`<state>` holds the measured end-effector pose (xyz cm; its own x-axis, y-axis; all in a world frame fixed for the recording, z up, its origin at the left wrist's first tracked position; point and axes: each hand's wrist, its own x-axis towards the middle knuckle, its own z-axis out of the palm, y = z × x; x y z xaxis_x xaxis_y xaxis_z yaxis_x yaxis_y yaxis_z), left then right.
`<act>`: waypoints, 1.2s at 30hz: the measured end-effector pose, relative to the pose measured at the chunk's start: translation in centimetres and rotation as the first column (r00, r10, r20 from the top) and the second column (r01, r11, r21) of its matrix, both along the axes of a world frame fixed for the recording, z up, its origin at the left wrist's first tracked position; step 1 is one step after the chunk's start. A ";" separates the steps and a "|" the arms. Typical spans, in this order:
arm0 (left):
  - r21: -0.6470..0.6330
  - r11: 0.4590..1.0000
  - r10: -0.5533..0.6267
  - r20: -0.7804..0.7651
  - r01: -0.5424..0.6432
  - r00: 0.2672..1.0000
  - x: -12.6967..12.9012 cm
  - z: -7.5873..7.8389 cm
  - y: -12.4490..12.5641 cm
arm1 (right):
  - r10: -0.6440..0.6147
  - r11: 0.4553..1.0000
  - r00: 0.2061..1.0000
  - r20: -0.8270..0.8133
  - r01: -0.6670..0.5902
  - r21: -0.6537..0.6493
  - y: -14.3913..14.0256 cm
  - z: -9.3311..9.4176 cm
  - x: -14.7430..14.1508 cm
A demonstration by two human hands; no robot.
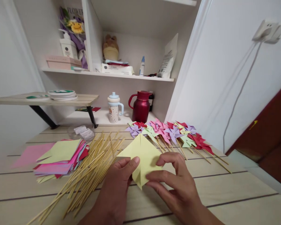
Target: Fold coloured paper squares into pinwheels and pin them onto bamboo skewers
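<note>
A pale yellow square of paper (142,150), turned corner-up, is held over the table between both hands; slits run in from its corners toward the middle. My left hand (119,176) pinches its left side, thumb on top and fingers underneath. At the right edge, my right hand (175,179) has its thumb and fingertips closed about the lower right part of the sheet. Just beyond the paper lie several finished paper pinwheels (174,134) on sticks. Left of my left hand is a loose heap of thin wooden sticks (91,175).
A stack of coloured paper squares (61,153) lies at left, near a clear container (83,132) with small packets. Behind stand a small raised shelf (84,99), a cup (114,109) and a red jug (141,107). A wall borders the right.
</note>
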<state>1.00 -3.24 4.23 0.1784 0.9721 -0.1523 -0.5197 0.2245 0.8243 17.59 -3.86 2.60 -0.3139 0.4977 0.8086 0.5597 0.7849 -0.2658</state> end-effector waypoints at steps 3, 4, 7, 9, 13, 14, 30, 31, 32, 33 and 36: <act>0.004 1.000 0.011 -0.033 -0.011 0.999 0.2 -0.2 -0.2 | -0.013 0.999 0.996 -0.091 0.009 -0.044 0.4 0.1 0.2; 0.004 1.000 0.024 -0.060 -0.024 0.998 0.2 -0.2 -0.3 | -0.023 0.998 0.993 -0.119 0.015 -0.067 0.5 0.2 0.3; 0.010 0.998 0.063 -0.130 -0.062 0.989 0.2 -0.3 -0.4 | -0.062 0.990 0.982 -0.179 0.038 -0.132 0.8 0.2 0.4; 0.016 0.996 0.086 -0.155 -0.085 0.984 0.3 -0.2 -0.4 | -0.079 0.986 0.977 -0.198 0.047 -0.162 0.8 0.2 0.3; 0.035 0.992 0.122 -0.211 -0.118 0.970 0.6 0.3 -0.5 | -0.111 0.978 0.972 -0.205 0.070 -0.195 0.7 0.5 0.1; 0.039 0.992 0.122 -0.230 -0.116 0.965 0.6 0.4 -0.5 | -0.119 0.975 0.971 -0.207 0.075 -0.207 0.7 0.5 0.0; 0.019 0.990 0.140 -0.353 -0.143 0.925 0.7 -0.1 -0.2 | -0.121 0.958 0.966 -0.227 0.053 -0.282 0.6 0.9 -0.1; 0.024 0.990 0.141 -0.365 -0.141 0.920 0.6 -0.1 -0.1 | -0.120 0.958 0.967 -0.227 0.053 -0.281 0.6 0.9 -0.1; 0.031 0.990 0.142 -0.377 -0.141 0.915 0.6 -0.1 -0.1 | -0.119 0.959 0.967 -0.226 0.053 -0.279 0.7 0.9 -0.1; 0.039 0.990 0.143 -0.385 -0.138 0.912 0.6 -0.1 -0.1 | -0.118 0.960 0.967 -0.225 0.052 -0.277 0.7 0.9 -0.1; 0.062 0.990 0.139 -0.400 -0.125 0.906 0.5 -0.1 -0.1 | -0.117 0.959 0.967 -0.226 0.051 -0.278 0.7 0.9 -0.1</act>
<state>1.48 -3.33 4.11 -0.0212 0.9884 -0.1506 -0.1653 0.1451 0.9755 17.52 -3.12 3.53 -0.0763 0.7220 0.6876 0.5148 0.6192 -0.5930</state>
